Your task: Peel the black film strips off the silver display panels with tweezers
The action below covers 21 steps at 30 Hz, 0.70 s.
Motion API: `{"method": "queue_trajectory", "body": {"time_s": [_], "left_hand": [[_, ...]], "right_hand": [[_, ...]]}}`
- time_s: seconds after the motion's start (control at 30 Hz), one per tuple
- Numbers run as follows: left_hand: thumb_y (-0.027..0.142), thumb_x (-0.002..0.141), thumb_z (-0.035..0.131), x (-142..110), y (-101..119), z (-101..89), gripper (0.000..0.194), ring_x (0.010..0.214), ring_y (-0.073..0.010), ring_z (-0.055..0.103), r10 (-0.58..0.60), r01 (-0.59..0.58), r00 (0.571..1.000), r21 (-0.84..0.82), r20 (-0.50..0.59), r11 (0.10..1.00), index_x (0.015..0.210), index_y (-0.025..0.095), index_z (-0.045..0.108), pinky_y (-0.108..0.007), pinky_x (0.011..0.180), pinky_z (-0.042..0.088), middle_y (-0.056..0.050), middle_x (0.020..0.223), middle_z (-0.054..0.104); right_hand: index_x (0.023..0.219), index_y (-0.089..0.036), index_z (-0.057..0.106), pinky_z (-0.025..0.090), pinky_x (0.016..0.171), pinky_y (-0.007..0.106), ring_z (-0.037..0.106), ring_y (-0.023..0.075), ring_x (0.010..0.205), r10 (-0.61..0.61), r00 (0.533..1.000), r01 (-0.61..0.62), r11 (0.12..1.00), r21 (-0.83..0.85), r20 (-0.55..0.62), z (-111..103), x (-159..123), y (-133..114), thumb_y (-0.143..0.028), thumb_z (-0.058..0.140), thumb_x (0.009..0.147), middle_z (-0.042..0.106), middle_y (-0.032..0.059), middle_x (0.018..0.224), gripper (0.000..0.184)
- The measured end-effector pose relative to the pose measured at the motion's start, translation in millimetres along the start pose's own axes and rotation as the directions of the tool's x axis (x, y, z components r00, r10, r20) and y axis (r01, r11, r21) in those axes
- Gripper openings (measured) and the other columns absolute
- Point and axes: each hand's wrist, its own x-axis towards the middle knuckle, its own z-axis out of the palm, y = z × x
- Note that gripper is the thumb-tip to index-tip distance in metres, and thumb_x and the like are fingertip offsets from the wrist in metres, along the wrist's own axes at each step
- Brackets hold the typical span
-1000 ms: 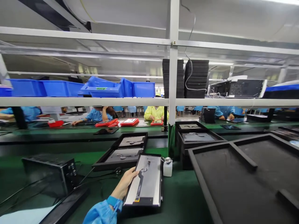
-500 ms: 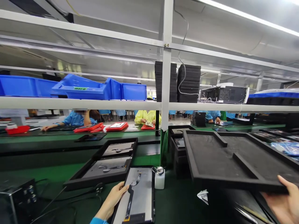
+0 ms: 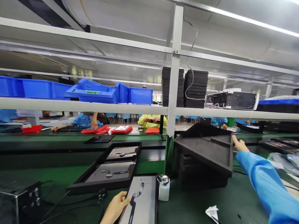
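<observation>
My left hand (image 3: 117, 207) grips the left edge of a display panel (image 3: 146, 199), whose grey back carries a dark ribbon cable; its lower end is out of frame. My right hand (image 3: 239, 145), arm stretched forward, is closed on the right edge of a black divided tray (image 3: 207, 151). That tray is tilted over a stack of black trays (image 3: 203, 175); whether it rests on them I cannot tell. Left of the stack, another black tray (image 3: 77, 188) holds two similar panels. A white dispenser bottle (image 3: 164, 191) stands just right of the panel in my left hand.
A white post (image 3: 175, 71) and shelf rail (image 3: 130, 108) cross in front, with blue bins (image 3: 98, 95) and black tray piles above. A black device (image 3: 18, 199) with cables sits at left. Crumpled white paper (image 3: 212, 213) lies at lower right. Co-workers sit beyond the bench.
The large tray has swung from the right foreground to over the tray stack, carried by my right hand, which came into view. My left hand keeps its panel, now lower in view.
</observation>
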Motion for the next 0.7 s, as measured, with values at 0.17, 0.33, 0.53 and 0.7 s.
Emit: {"method": "queue_trajectory", "body": {"time_s": [0.17,0.33,0.53,0.7], "left_hand": [[0.044,0.052,0.079,6,-6,-0.7,0.031,0.067,-0.0279,0.064,-0.003,0.004,0.999,0.036,-0.044,0.999,0.069,0.02,0.068,-0.029,0.062,0.045,0.004,0.051,0.049],[0.041,0.056,0.077,6,-5,-3.8,0.03,0.079,-0.0301,0.069,-0.02,0.02,0.999,0.007,-0.046,1.0,0.076,0.021,0.071,-0.028,0.067,0.048,-0.001,0.064,0.064],[0.043,0.051,0.081,0,6,-8.2,0.035,0.082,-0.0316,0.072,-0.043,0.046,0.999,-0.092,0.03,0.995,0.074,0.019,0.069,-0.031,0.072,0.051,-0.005,0.068,0.072],[0.043,0.041,0.087,-5,17,-11.2,0.043,0.079,-0.0314,0.071,-0.063,0.068,0.997,-0.18,0.032,0.981,0.069,0.018,0.066,-0.034,0.074,0.051,-0.005,0.064,0.07]], "right_hand": [[0.103,-0.025,0.073,0.049,0.103,0.046,0.064,0.0313,0.116,-0.293,0.905,0.337,0.936,-0.1,0.309,26,-37,-29,-0.05,0.06,0.089,0.072,0.0104,0.115,0.031],[0.112,-0.029,0.07,0.055,0.096,0.045,0.066,0.0323,0.114,-0.419,0.727,0.563,0.817,-0.123,0.544,39,-93,-36,-0.042,0.068,0.08,0.07,0.0076,0.124,0.035],[0.113,-0.028,0.066,0.05,0.103,0.048,0.061,0.0326,0.123,-0.389,0.726,0.569,0.803,-0.177,0.567,19,-74,-25,-0.03,0.059,0.082,0.066,0.0075,0.13,0.032],[0.113,-0.03,0.066,0.046,0.107,0.047,0.057,0.0321,0.126,-0.386,0.749,0.547,0.819,-0.173,0.539,-6,-63,-10,-0.039,0.057,0.084,0.065,0.0055,0.132,0.032]]}}
